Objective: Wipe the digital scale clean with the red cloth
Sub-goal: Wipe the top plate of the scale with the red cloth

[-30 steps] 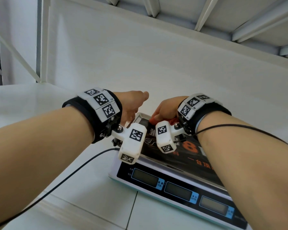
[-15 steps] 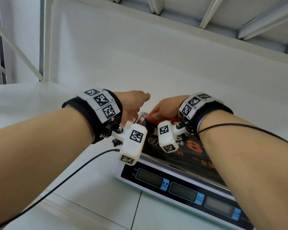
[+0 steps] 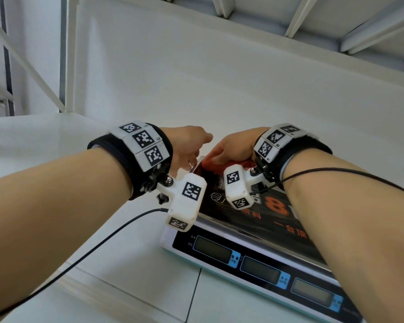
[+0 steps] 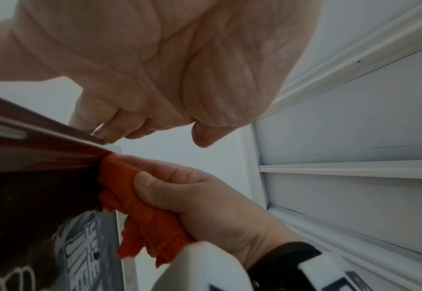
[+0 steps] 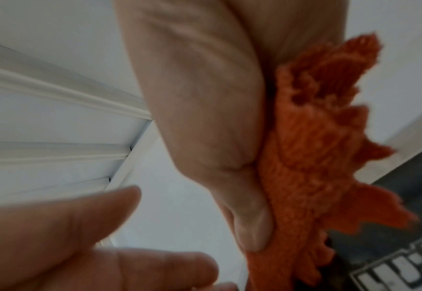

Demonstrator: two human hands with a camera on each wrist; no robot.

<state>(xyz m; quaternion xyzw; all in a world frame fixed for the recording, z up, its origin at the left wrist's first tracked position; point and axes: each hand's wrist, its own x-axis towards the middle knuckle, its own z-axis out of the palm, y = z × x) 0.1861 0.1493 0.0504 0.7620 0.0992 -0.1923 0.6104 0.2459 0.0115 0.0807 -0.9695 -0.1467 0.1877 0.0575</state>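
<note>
The digital scale (image 3: 254, 259) stands on the white table at lower right. It has a black display panel and a dark platter (image 3: 278, 220) with orange print. My right hand (image 3: 224, 155) grips the bunched red cloth (image 3: 219, 165) and presses it on the platter's far left corner. In the left wrist view the thumb of the right hand (image 4: 217, 200) pins the cloth (image 4: 142, 212) against the platter (image 4: 30, 196). My left hand (image 3: 191, 155) is just left of it, curled fingers (image 4: 110, 130) on the platter's rim. The right wrist view shows the cloth (image 5: 316, 157) under my palm.
A white back panel (image 3: 243, 89) rises close behind the scale, with shelf beams (image 3: 313, 17) overhead. A slanted white brace (image 3: 33, 68) and post stand at far left. A black cable (image 3: 91, 248) trails from my left wrist over the table (image 3: 126, 287).
The right hand has shifted slightly at the far left corner and more red cloth shows beneath it. The left hand has stayed at the rim.
</note>
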